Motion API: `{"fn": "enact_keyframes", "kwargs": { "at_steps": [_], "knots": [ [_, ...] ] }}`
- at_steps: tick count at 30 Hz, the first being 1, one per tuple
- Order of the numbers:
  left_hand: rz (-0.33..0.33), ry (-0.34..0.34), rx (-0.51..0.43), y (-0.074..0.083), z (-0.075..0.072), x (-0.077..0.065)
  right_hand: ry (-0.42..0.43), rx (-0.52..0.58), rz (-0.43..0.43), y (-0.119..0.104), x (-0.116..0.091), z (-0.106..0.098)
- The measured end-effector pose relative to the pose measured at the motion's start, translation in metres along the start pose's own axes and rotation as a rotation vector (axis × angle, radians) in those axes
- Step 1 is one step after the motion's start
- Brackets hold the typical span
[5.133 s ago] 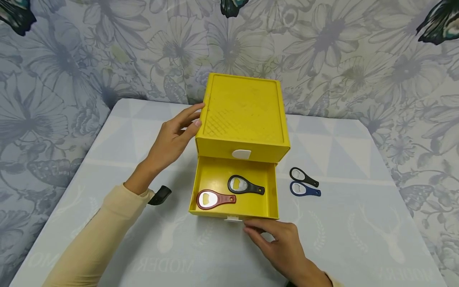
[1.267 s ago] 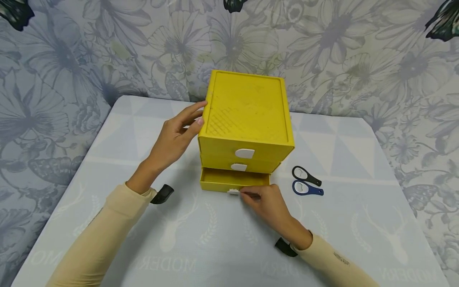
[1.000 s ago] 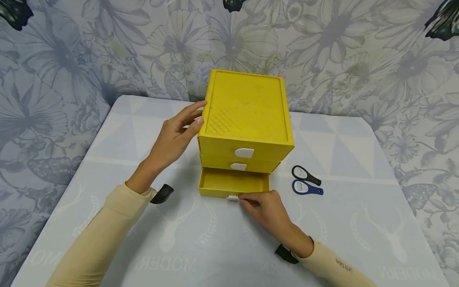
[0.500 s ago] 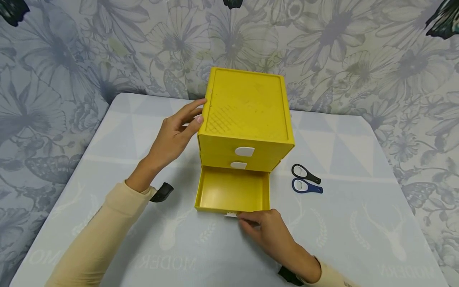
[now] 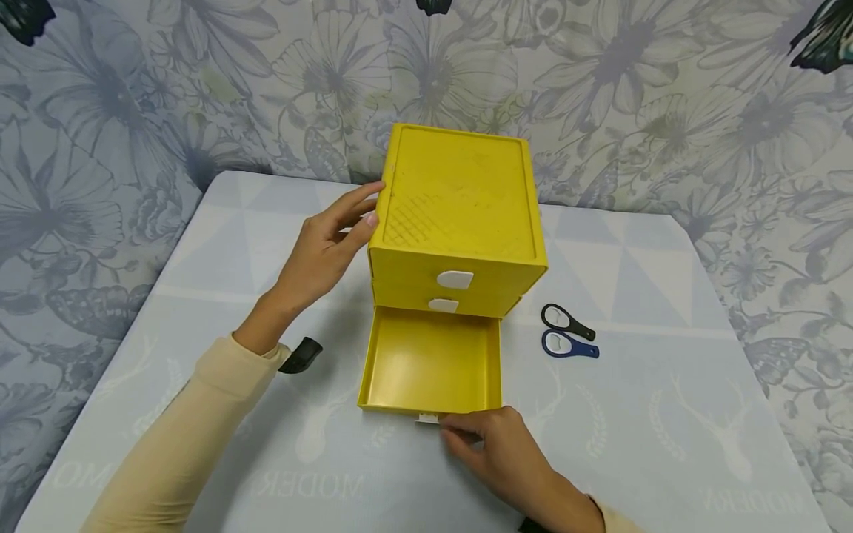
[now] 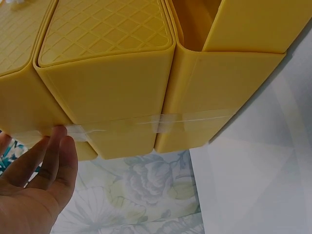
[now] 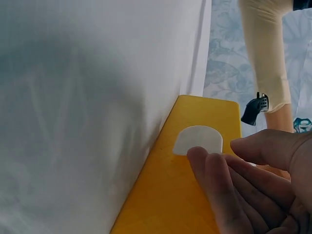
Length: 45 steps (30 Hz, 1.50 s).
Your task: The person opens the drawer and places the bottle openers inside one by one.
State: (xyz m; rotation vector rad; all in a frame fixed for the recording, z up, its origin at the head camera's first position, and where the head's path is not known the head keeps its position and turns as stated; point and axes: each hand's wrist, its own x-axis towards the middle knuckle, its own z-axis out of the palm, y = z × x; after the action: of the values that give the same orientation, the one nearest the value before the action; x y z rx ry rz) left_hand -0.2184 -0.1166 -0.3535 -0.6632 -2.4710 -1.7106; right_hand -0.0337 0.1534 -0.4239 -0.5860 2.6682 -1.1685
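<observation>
A yellow drawer box [image 5: 460, 196] stands on the table, its lowest drawer [image 5: 429, 359] pulled far out and its bare bottom showing. The two drawers above it are closed. At that drawer's front, my right hand [image 5: 500, 451] has its fingertips curled at the white handle [image 7: 200, 140], with the thumb by its edge in the right wrist view. My left hand [image 5: 320, 252] rests its fingers against the box's left side, near the clear tape [image 6: 161, 123] seen in the left wrist view. Two bottle openers, one black [image 5: 576, 326] and one blue [image 5: 580, 349], lie right of the box.
The pale patterned table [image 5: 666, 414] reaches back to a floral wall [image 5: 613, 96]. Black straps sit at both wrists, the left strap [image 5: 301, 355] sticking out beside the sleeve.
About five seconds ago a higher drawer stood out, holding a red and a black bottle opener; it is now closed. Since then my right hand has drawn the lowest drawer toward me.
</observation>
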Motion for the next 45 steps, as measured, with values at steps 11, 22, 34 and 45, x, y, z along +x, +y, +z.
{"fn": "enact_keyframes", "kwargs": {
  "at_steps": [11,22,34,45],
  "knots": [
    [0.007,-0.008,-0.009,-0.002,0.001,0.0,-0.102,0.034,0.057,-0.006,-0.015,0.002],
    [-0.007,-0.001,-0.009,-0.002,0.0,0.0,-0.117,0.081,0.064,-0.009,-0.021,-0.007],
    [-0.008,0.001,-0.018,-0.002,0.0,-0.001,0.085,0.004,0.065,0.003,-0.02,-0.058],
    [0.002,0.0,-0.012,-0.002,0.0,-0.001,0.161,-0.182,0.163,0.042,-0.008,-0.086]
  ]
}}
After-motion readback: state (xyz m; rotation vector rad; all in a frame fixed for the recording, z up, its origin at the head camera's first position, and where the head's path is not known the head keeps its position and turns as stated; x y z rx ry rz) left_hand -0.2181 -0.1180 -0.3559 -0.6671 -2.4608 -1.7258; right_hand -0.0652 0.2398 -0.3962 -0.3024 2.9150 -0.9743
